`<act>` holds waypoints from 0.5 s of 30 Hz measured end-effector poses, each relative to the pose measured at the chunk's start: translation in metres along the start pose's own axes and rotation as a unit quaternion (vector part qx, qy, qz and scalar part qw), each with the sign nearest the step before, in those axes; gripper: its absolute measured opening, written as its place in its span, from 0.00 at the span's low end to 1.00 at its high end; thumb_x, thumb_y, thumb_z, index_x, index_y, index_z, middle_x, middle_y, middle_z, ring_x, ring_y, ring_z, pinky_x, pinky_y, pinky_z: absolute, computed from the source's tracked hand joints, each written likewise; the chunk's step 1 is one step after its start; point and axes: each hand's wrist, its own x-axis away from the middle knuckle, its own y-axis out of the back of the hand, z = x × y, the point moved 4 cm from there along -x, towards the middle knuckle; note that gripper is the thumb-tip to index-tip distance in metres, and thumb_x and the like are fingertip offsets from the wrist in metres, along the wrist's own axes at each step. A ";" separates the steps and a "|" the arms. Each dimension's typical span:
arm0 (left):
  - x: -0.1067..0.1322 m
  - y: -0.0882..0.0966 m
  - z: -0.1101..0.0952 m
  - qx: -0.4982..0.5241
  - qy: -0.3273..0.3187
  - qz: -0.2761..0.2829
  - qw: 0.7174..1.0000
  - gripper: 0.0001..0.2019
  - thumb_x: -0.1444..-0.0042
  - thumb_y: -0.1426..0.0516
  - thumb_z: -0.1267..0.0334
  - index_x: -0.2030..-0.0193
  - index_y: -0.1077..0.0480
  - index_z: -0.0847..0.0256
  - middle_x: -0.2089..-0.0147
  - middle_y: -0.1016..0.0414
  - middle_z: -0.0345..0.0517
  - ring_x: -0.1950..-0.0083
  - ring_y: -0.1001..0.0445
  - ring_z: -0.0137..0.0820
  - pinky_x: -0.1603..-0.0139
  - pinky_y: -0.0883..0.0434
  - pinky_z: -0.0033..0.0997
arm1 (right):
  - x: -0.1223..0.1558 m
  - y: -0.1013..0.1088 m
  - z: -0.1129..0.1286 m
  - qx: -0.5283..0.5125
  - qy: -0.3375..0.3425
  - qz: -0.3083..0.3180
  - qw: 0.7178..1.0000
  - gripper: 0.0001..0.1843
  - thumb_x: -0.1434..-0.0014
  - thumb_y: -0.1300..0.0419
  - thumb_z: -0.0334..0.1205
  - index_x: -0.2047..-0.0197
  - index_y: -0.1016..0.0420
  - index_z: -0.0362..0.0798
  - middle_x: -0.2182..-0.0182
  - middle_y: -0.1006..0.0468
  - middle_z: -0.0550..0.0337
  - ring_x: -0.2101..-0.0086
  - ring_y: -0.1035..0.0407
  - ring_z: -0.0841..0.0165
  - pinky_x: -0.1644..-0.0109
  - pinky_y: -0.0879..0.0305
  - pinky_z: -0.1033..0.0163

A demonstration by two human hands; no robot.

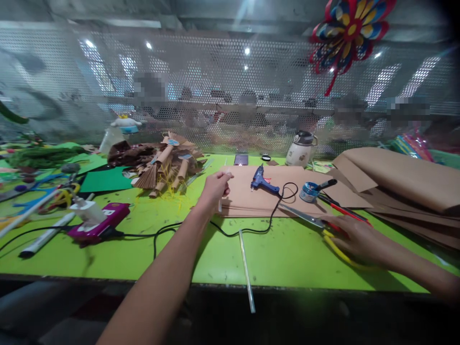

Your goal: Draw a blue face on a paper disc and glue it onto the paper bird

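Note:
My left hand [215, 188] is closed around a thin pale glue stick [220, 205], held upright at the left edge of a stack of brown paper sheets [251, 196]. My right hand [354, 237] lies over the yellow and red handles of a pair of scissors [309, 219] on the green table [143, 249]; its fingers are curled on the handles. A blue glue gun [263, 181] rests on the brown paper, its black cord looping across the table.
A small blue pot with a brush [311, 190], a white jar [301, 148], a phone [241, 159], rolled brown paper pieces [165, 167], a pink device [98, 223], large brown sheets [402, 184] at right, and a loose glue stick [247, 270] over the front edge.

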 end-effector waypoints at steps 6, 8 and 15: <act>-0.002 -0.005 0.008 -0.047 0.021 0.013 0.999 0.18 0.30 0.38 0.55 0.39 0.28 0.61 0.41 0.24 0.52 0.46 0.21 0.41 0.47 0.20 0.48 | -0.003 0.024 0.046 0.034 0.021 -0.038 0.998 0.22 0.35 0.43 0.48 0.46 0.17 0.47 0.51 0.17 0.36 0.48 0.26 0.40 0.44 0.31 0.39; -0.003 -0.003 0.012 -0.064 0.020 0.006 0.998 0.18 0.30 0.38 0.55 0.39 0.28 0.61 0.40 0.24 0.52 0.46 0.21 0.41 0.47 0.20 0.49 | -0.009 0.025 0.100 -0.030 0.041 -0.012 0.999 0.23 0.30 0.47 0.49 0.44 0.18 0.48 0.50 0.17 0.39 0.52 0.23 0.48 0.46 0.29 0.46; -0.005 0.003 0.023 -0.151 0.013 0.002 0.988 0.19 0.30 0.38 0.55 0.38 0.28 0.61 0.39 0.25 0.53 0.45 0.22 0.42 0.46 0.21 0.50 | -0.034 -0.016 0.252 -0.136 0.135 0.121 0.974 0.35 0.39 0.39 0.38 0.29 0.32 0.47 0.48 0.16 0.39 0.50 0.22 0.44 0.51 0.33 0.50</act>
